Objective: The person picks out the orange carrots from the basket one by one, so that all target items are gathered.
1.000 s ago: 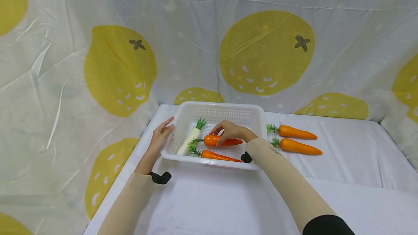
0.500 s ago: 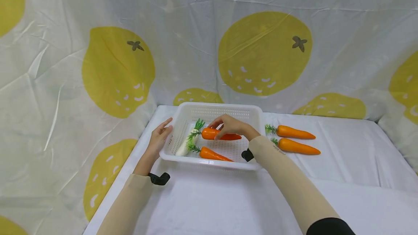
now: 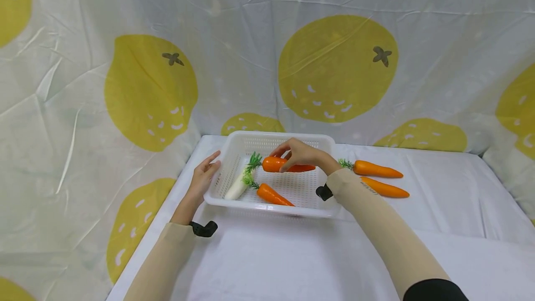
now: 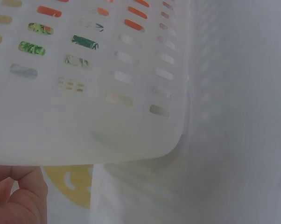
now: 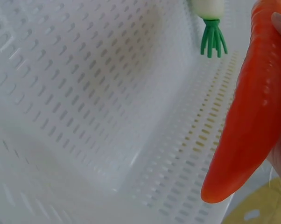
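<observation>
vegetable arrangement at a cloth-covered table [image 3: 309, 259], seen from the head and both wrists. the right hand [image 3: 303, 153] grasps a glossy orange carrot [image 3: 272, 165] between thumb and fingers, inside the outline of the white plastic basket [image 3: 267, 207], toward its rear wall. the carrot's leafy end points left, overlapping the radish greens in the head view, and its tapered tip points right; whether it touches the basket floor cannot be told. the left hand [image 3: 203, 177] is released, its fingers loosely extended at the basket's left rim; in the left wrist view, only part of it shows, beneath the edge.

within the basket, a second carrot [image 3: 271, 194] lies near the front wall, tip toward the front right, its lower end partly hidden by the rim. at the left lies a white radish [image 3: 237, 187], set obliquely, green top toward the rear.

to the right of the basket, two further carrots rest on the table, tips pointing right: a rear carrot [image 3: 378, 169] and a front carrot [image 3: 387, 187], the latter partly covered by the right sleeve [image 3: 374, 215]. behind hangs a pale curtain [image 3: 234, 59] printed with yellow lemons.
</observation>
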Demonstrator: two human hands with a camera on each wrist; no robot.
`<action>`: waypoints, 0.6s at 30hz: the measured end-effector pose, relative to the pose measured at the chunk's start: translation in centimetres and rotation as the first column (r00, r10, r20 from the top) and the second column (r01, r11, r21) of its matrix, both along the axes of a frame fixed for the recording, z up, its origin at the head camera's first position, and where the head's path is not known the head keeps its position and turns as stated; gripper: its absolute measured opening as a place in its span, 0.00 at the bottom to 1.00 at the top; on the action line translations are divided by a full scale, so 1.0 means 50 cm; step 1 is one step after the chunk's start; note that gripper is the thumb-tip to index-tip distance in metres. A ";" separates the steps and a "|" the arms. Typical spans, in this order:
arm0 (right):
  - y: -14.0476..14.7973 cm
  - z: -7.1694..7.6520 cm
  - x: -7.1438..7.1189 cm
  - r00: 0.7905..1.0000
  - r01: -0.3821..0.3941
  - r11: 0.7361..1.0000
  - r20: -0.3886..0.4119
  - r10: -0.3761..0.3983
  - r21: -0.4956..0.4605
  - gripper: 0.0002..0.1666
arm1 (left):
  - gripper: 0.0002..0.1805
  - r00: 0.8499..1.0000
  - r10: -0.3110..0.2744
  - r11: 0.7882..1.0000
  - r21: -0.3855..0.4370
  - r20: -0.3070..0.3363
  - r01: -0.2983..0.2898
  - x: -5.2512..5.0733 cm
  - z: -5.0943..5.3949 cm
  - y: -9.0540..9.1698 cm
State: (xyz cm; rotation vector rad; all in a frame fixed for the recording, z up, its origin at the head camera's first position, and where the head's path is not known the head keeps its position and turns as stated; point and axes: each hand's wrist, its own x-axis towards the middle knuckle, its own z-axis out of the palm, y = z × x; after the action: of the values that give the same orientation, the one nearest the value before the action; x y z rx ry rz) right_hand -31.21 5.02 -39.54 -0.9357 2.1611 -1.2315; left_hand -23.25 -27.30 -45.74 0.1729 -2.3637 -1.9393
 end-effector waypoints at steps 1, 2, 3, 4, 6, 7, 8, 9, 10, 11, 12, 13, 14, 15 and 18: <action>0.000 0.002 0.000 1.000 -0.003 1.000 -0.002 0.003 -0.006 0.27 | 0.27 1.000 -0.002 1.000 0.002 0.006 0.002 0.001 0.000 0.000; 0.000 0.005 0.000 1.000 -0.004 1.000 -0.004 0.004 -0.011 0.27 | 0.27 1.000 -0.001 1.000 0.013 0.012 0.001 0.002 0.002 0.000; 0.000 0.007 0.001 1.000 -0.008 1.000 -0.005 0.008 -0.017 0.27 | 0.27 1.000 -0.004 1.000 0.019 0.017 0.004 0.003 0.004 0.000; -0.001 0.009 0.001 1.000 -0.011 1.000 -0.005 0.011 -0.023 0.27 | 0.27 1.000 -0.006 1.000 0.028 0.022 0.006 0.004 0.008 0.001; -0.003 0.012 0.002 1.000 -0.018 0.999 -0.003 0.018 -0.038 0.28 | 0.27 1.000 -0.013 0.999 0.041 0.028 0.012 0.010 0.020 0.005; -0.004 0.013 0.002 1.000 -0.022 0.999 0.001 0.022 -0.046 0.28 | 0.27 0.999 -0.017 0.999 0.043 0.031 0.015 0.014 0.028 0.007; -0.005 0.015 0.002 1.000 -0.024 0.998 0.004 0.024 -0.054 0.27 | 0.27 0.999 -0.020 0.999 0.042 0.033 0.019 0.017 0.035 0.010; -0.006 0.015 0.003 1.000 -0.025 0.998 0.007 0.026 -0.060 0.27 | 0.27 0.999 -0.024 0.999 0.036 0.036 0.022 0.021 0.043 0.013; -0.008 0.015 0.003 1.000 -0.027 0.997 0.010 0.028 -0.069 0.27 | 0.27 0.999 -0.024 0.999 0.033 0.039 0.023 0.025 0.050 0.016; -0.010 0.015 0.004 1.000 -0.026 0.997 0.014 0.027 -0.077 0.27 | 0.27 0.999 -0.024 0.999 0.026 0.041 0.023 0.028 0.056 0.019; -0.011 0.015 0.005 1.000 -0.024 0.996 0.014 0.025 -0.082 0.27 | 0.27 0.999 -0.026 1.000 0.019 0.042 0.025 0.032 0.060 0.021; -0.013 0.015 0.006 1.000 -0.020 0.996 0.016 0.021 -0.086 0.27 | 0.27 0.999 -0.025 1.000 0.016 0.046 0.024 0.033 0.062 0.022; -0.015 0.014 0.007 1.000 -0.017 0.996 0.016 0.018 -0.089 0.27 | 0.27 0.999 -0.025 1.000 0.013 0.048 0.025 0.034 0.064 0.024; -0.017 0.013 0.008 1.000 -0.014 0.996 0.016 0.015 -0.089 0.27 | 0.27 0.999 -0.025 1.000 0.011 0.048 0.024 0.035 0.065 0.025; -0.022 0.010 0.011 1.000 -0.005 0.997 0.019 0.007 -0.080 0.28 | 0.27 0.998 -0.028 1.000 0.011 0.047 0.028 0.037 0.066 0.026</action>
State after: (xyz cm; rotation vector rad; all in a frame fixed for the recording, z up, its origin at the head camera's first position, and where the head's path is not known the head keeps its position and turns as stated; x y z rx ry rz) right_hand -30.64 3.93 -39.05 -0.9581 2.1058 -1.3280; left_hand -21.41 -26.01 -42.45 0.1897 -2.3985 -1.9819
